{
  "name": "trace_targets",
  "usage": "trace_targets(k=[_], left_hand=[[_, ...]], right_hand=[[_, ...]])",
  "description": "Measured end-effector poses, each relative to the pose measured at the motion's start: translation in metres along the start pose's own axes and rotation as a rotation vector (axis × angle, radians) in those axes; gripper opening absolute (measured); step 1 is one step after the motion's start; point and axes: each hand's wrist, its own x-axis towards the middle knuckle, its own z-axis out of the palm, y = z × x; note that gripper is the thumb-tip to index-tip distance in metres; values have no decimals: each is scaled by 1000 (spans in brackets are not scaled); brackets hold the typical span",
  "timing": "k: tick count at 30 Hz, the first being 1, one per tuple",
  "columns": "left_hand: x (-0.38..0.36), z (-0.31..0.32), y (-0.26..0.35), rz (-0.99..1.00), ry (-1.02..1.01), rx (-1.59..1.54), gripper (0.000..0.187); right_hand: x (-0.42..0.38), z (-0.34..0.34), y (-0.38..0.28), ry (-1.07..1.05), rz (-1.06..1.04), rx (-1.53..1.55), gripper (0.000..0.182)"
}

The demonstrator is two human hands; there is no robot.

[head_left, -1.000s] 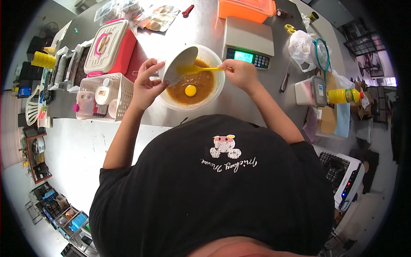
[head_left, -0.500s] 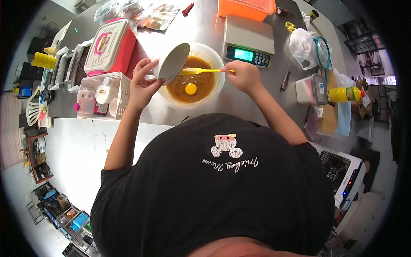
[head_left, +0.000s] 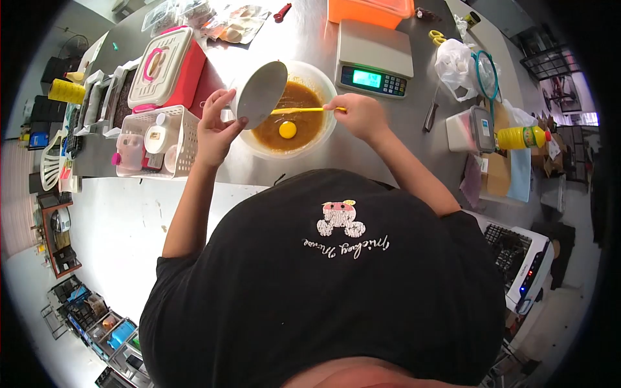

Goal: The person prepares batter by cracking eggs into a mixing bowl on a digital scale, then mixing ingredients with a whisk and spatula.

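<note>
Head view: the left hand (head_left: 215, 132) grips a tilted small bowl (head_left: 261, 96) over the left side of the mixing bowl (head_left: 314, 74). The right hand (head_left: 362, 117) clamps the yellow spatula (head_left: 303, 110). Between the hands, the mixing bowl rests on the counter (head_left: 401, 139), containing brown liquid (head_left: 303, 97) and a yolk (head_left: 288, 130).

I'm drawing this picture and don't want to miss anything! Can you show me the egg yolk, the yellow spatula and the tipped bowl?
Egg yolk (head_left: 288, 130): head view, the middle of its round top.
Yellow spatula (head_left: 304, 110): head view, midway along its visible length.
Tipped bowl (head_left: 262, 96): head view, its grey inside.
</note>
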Motion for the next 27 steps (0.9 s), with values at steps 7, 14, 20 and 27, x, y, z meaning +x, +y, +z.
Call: trace_targets(k=[7,14,20,27], left_hand=[[3,7,-7,-29,137,-75,54],[16,31,15,-393,372,-510,45],[19,71,10,-604,189,-762,45],[14,196,23,-726,-14,-698,45]], right_hand=[[-6,-9,-7,-129,79,-83,19],[-27,-25,1,-228,333,-2,25],[-70,-58,45,238,293,132,29],[-138,-146,109,453,406,273,29]])
